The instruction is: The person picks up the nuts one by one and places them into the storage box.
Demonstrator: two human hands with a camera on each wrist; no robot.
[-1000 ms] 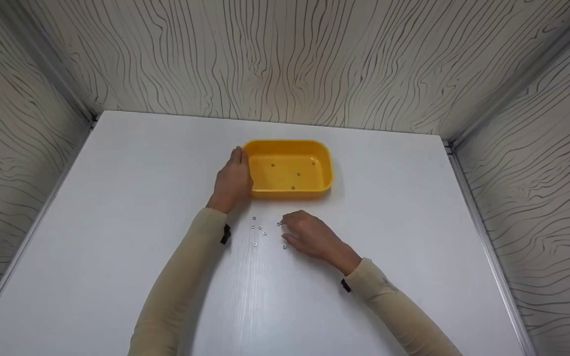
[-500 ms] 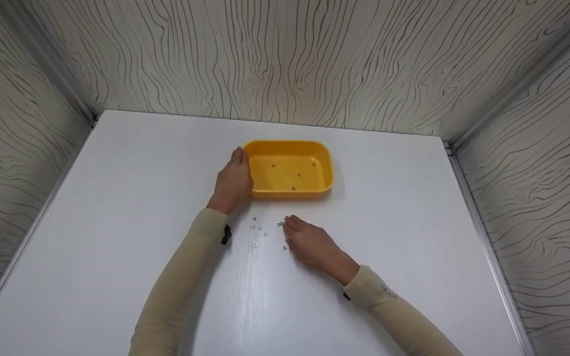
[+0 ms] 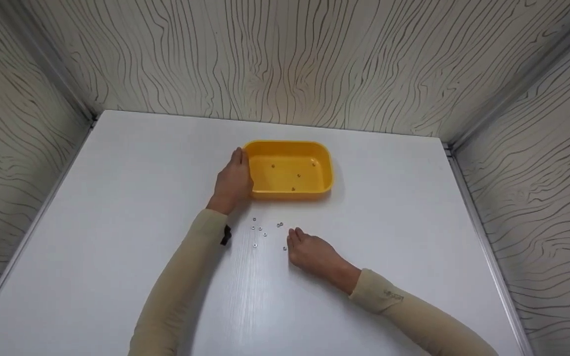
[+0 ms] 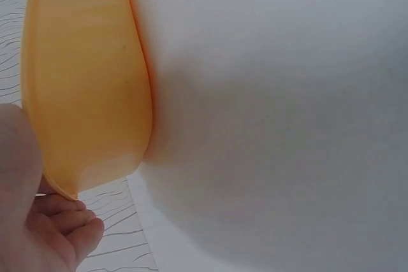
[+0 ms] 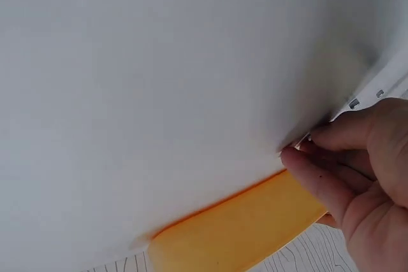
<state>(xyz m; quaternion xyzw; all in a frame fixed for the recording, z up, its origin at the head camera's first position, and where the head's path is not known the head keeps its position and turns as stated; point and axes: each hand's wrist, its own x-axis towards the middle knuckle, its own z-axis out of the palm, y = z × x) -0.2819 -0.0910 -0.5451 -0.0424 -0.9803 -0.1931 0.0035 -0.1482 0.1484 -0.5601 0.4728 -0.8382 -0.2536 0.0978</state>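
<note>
A yellow plastic tub [image 3: 290,196] stands upright on the white table, with several small metal nuts [image 3: 299,175] lying on its floor. My left hand [image 3: 233,180] grips its left end, the fingers [image 4: 70,214] bent at the rim in the left wrist view. My right hand [image 3: 314,254] is low over the table in front of the tub, fingers bent. In the right wrist view its thumb and fingertips are close together, with a tiny bright spot beside the thumb [image 5: 338,130]; I cannot tell whether they pinch a nut. A loose nut [image 3: 285,248] lies right beside this hand.
Several more hex nuts [image 3: 260,229] are scattered on the table [image 3: 117,222] between the two forearms, two of them close together. Patterned panels [image 3: 285,59] wall the table at the back and on both sides.
My right hand has drawn back from the pair of nuts, toward me and slightly right, and its spread thumb and fingers have come together. My left hand and the tub stay put.
</note>
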